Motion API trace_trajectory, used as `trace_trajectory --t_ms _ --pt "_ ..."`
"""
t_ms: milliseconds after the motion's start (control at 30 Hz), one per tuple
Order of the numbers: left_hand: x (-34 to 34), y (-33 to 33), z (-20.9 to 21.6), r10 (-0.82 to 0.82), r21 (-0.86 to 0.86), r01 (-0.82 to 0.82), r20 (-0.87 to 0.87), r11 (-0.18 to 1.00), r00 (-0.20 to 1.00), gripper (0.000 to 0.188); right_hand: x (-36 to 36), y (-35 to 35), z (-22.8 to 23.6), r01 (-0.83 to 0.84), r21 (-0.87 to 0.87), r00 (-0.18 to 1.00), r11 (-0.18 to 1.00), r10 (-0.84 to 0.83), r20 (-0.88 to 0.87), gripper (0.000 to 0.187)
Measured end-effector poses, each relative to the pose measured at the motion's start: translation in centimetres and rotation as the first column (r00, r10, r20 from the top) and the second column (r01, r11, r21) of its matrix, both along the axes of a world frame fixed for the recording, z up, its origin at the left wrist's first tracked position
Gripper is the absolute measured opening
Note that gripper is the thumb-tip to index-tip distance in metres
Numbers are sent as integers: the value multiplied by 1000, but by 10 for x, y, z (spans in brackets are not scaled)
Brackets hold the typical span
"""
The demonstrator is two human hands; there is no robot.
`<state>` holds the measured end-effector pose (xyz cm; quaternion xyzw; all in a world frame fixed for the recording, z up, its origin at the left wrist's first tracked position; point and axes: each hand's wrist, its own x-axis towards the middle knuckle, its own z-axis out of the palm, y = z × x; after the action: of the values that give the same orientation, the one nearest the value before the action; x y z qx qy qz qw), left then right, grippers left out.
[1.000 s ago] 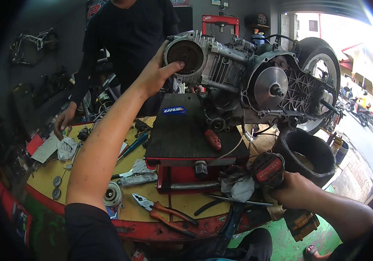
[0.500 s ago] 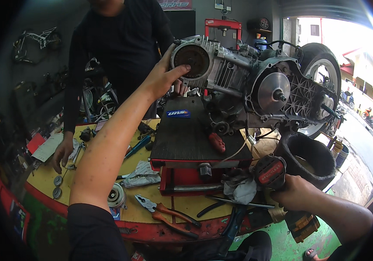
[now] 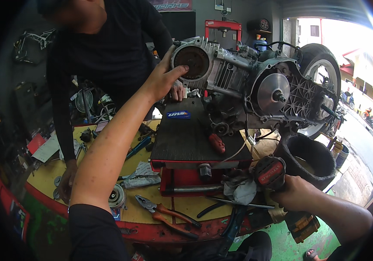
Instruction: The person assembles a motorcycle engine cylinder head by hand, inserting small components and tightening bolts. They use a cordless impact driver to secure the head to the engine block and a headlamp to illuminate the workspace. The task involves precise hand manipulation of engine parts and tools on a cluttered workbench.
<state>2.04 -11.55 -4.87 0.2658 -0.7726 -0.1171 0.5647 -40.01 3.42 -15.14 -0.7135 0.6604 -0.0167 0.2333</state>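
My left hand (image 3: 165,78) grips the left end of a scooter engine (image 3: 227,71), its thumb laid on the dark round face there. The other fingers go out of sight behind the casing. Farther right, the engine carries a shiny metal pulley disc (image 3: 273,92) inside an open case, and a wheel (image 3: 323,71) sits at its far end. Low on the right, my right hand (image 3: 297,193) is closed around the handle of a cordless impact driver (image 3: 270,172) with a yellow-and-black battery. The tool is apart from the engine.
The engine rests over a black-topped red stand (image 3: 180,145) bearing a red-handled screwdriver (image 3: 216,143). Orange-handled pliers (image 3: 169,215) lie on the yellow bench (image 3: 138,222). A dark round tub (image 3: 310,156) stands right. Across the bench leans a co-worker (image 3: 104,56).
The co-worker has leaned left and down, one hand moving nearer along the bench to the small round metal parts, partly behind my left forearm. My hands have hardly moved.
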Motion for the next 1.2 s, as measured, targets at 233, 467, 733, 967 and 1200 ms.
trace_trajectory --t_ms 233,467,733,967,1200 --pt "3 -6 -2 -45 -4 45 -16 999 999 84 7 3 10 -8 19 999 1000 9 -31 65" --pt "6 -6 -3 -8 1 8 -21 1000 1000 86 4 0 4 -8 -4 999 1000 8 -44 66" --pt "1 -7 -3 -31 -42 32 17 999 999 62 -1 1 0 11 -19 999 1000 -12 -36 68" --pt "11 7 -8 143 -87 -140 23 986 989 53 4 -6 -1 -47 -17 999 999 46 -29 66" --pt "1 27 -9 668 -321 -620 58 716 742 45 5 -9 0 -47 -11 998 999 47 -48 64"
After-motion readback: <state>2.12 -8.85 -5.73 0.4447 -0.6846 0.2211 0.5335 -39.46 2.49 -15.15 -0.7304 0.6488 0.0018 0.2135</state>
